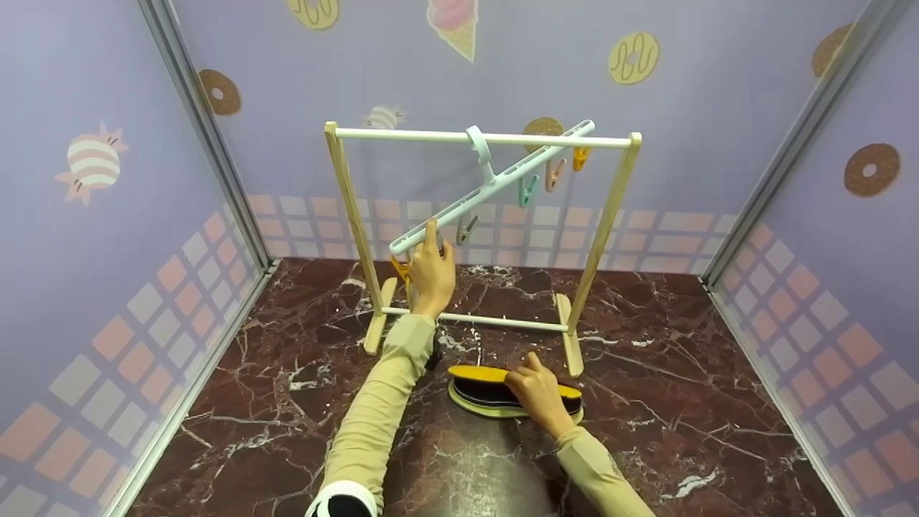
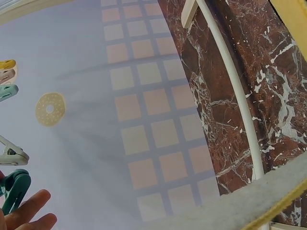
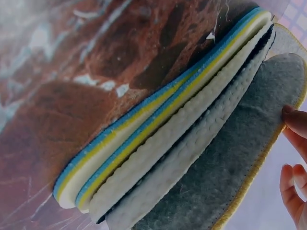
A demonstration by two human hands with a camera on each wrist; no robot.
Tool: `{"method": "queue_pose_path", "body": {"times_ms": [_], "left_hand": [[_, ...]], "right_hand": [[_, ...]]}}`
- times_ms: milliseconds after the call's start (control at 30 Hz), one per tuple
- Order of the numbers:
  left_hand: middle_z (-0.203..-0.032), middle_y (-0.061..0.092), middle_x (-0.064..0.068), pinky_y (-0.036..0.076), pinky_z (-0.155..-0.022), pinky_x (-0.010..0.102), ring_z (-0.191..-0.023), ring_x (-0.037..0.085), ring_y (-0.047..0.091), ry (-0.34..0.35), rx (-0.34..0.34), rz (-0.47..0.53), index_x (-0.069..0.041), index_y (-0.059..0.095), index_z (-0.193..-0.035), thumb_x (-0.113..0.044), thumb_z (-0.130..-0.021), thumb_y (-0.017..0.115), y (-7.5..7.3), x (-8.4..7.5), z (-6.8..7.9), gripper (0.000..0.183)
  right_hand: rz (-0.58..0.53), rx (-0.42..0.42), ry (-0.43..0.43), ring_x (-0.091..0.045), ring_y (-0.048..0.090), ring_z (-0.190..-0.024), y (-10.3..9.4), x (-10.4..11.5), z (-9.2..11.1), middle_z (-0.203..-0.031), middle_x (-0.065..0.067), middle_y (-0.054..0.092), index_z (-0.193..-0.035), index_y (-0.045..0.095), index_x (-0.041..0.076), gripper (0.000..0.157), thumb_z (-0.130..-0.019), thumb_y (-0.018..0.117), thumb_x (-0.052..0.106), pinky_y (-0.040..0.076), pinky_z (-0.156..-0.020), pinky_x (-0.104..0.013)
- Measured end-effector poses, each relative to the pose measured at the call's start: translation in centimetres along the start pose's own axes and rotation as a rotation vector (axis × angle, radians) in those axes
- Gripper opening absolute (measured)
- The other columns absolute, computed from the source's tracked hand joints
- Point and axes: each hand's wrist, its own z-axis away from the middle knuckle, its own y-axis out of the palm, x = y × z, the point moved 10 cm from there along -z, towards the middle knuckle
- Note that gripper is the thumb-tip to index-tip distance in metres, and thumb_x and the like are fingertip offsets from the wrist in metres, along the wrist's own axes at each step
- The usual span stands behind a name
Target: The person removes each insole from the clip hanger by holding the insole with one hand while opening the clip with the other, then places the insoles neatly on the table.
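Observation:
A pale hanger bar [image 1: 495,188] hangs tilted by its hook from the drying rack, its left end low. Near that low end my left hand [image 1: 433,276] reaches up with a finger against the bar. In the left wrist view its fingers are around a dark green clothespin [image 2: 16,190]; the thumb is mostly hidden. My right hand [image 1: 537,395] pinches the edge of the top insole [image 1: 477,373], yellow on one face and grey on the other [image 3: 230,143]. This insole tilts away from several stacked insoles [image 3: 139,143], some white and dotted, others with blue and yellow edges.
The rack has a white top rod [image 1: 402,134], wooden side posts [image 1: 607,215] and a low white crossbar [image 1: 495,322]. Teal [image 1: 528,190], pink [image 1: 554,176], grey [image 1: 467,228] and orange [image 1: 580,158] clothespins hang from the bar. Patterned walls enclose the dark red marbled tabletop [image 1: 287,431].

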Motion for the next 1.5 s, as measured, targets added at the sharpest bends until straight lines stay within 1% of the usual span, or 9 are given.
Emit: {"method": "queue_pose_path", "body": {"times_ms": [200, 433, 633, 767, 800, 900, 1100, 1300, 1500], "left_hand": [[-0.074, 0.06, 0.012, 0.047, -0.053, 0.034, -0.062, 0.024, 0.056, -0.011, 0.027, -0.004, -0.013, 0.045, -0.123, -0.014, -0.088, 0.05, 0.3, 0.2, 0.1, 0.036], [-0.077, 0.059, 0.012, 0.047, -0.05, 0.031, -0.061, 0.022, 0.055, -0.034, 0.082, -0.015, -0.014, 0.042, -0.127, -0.017, -0.09, 0.048, 0.7, 0.4, 0.2, 0.038], [-0.08, 0.06, 0.014, 0.048, -0.05, 0.032, -0.062, 0.025, 0.056, -0.042, 0.076, -0.032, -0.014, 0.042, -0.128, -0.019, -0.09, 0.048, 0.6, 0.3, 0.3, 0.039], [-0.086, 0.062, 0.016, 0.049, -0.055, 0.037, -0.068, 0.028, 0.058, -0.055, 0.069, -0.07, -0.015, 0.042, -0.129, -0.021, -0.09, 0.049, 0.6, 0.3, 0.4, 0.04], [-0.087, 0.063, 0.016, 0.049, -0.056, 0.037, -0.069, 0.028, 0.059, -0.058, 0.071, -0.077, -0.015, 0.042, -0.13, -0.021, -0.09, 0.049, 0.6, 0.3, 0.4, 0.041], [-0.091, 0.063, 0.016, 0.049, -0.057, 0.037, -0.07, 0.028, 0.059, -0.065, 0.068, -0.085, -0.016, 0.041, -0.131, -0.021, -0.09, 0.049, 0.6, 0.3, 0.5, 0.042], [-0.085, 0.062, 0.017, 0.048, -0.053, 0.037, -0.065, 0.029, 0.058, -0.061, 0.064, -0.096, -0.017, 0.041, -0.13, -0.02, -0.089, 0.051, 0.6, 0.4, 0.5, 0.042], [-0.085, 0.063, 0.018, 0.049, -0.052, 0.038, -0.065, 0.03, 0.06, -0.064, 0.073, -0.115, -0.018, 0.041, -0.13, -0.022, -0.09, 0.049, 0.8, 0.5, 0.6, 0.041], [-0.081, 0.061, 0.019, 0.049, -0.053, 0.041, -0.066, 0.033, 0.06, -0.071, 0.079, -0.169, -0.021, 0.039, -0.13, -0.026, -0.092, 0.046, 0.9, 0.7, 0.7, 0.039]], "right_hand": [[-0.025, 0.006, -0.024, -0.012, 0.043, -0.064, 0.3, 0.4, 0.3, -0.052, 0.004, 0.047, -0.055, 0.058, 0.015, 0.019, -0.057, 0.077, 0.01, 0.035, -0.048, -0.021], [-0.055, 0.024, -0.029, -0.013, 0.044, -0.066, 0.6, 0.6, 0.7, -0.051, 0.005, 0.051, -0.055, 0.06, 0.015, 0.018, -0.055, 0.078, 0.009, 0.036, -0.05, -0.021], [-0.058, 0.048, -0.024, -0.015, 0.047, -0.068, 0.8, 0.7, 0.8, -0.053, 0.005, 0.055, -0.056, 0.062, 0.014, 0.016, -0.056, 0.078, 0.01, 0.04, -0.056, -0.022], [-0.052, 0.046, -0.028, -0.014, 0.046, -0.066, 1.0, 0.8, 1.1, -0.051, 0.005, 0.053, -0.054, 0.061, 0.015, 0.017, -0.057, 0.077, 0.008, 0.038, -0.054, -0.021], [-0.054, 0.047, -0.027, -0.013, 0.044, -0.065, 1.0, 0.9, 1.1, -0.051, 0.006, 0.051, -0.053, 0.06, 0.015, 0.018, -0.057, 0.076, 0.008, 0.035, -0.052, -0.021], [-0.058, 0.042, -0.026, -0.012, 0.042, -0.062, 1.1, 0.9, 1.3, -0.049, 0.006, 0.048, -0.051, 0.058, 0.016, 0.02, -0.058, 0.074, 0.005, 0.033, -0.05, -0.02], [-0.062, 0.043, -0.023, -0.013, 0.042, -0.063, 1.2, 0.9, 1.5, -0.05, 0.006, 0.049, -0.053, 0.06, 0.015, 0.019, -0.057, 0.075, 0.006, 0.034, -0.05, -0.02], [-0.041, 0.065, -0.013, -0.012, 0.042, -0.063, 1.4, 1.1, 1.7, -0.05, 0.006, 0.05, -0.054, 0.061, 0.016, 0.017, -0.059, 0.075, 0.008, 0.035, -0.049, -0.02], [-0.029, 0.076, 0.003, -0.011, 0.043, -0.063, 1.4, 1.1, 1.8, -0.05, 0.006, 0.05, -0.054, 0.061, 0.016, 0.017, -0.062, 0.074, 0.007, 0.036, -0.048, -0.021]]}}
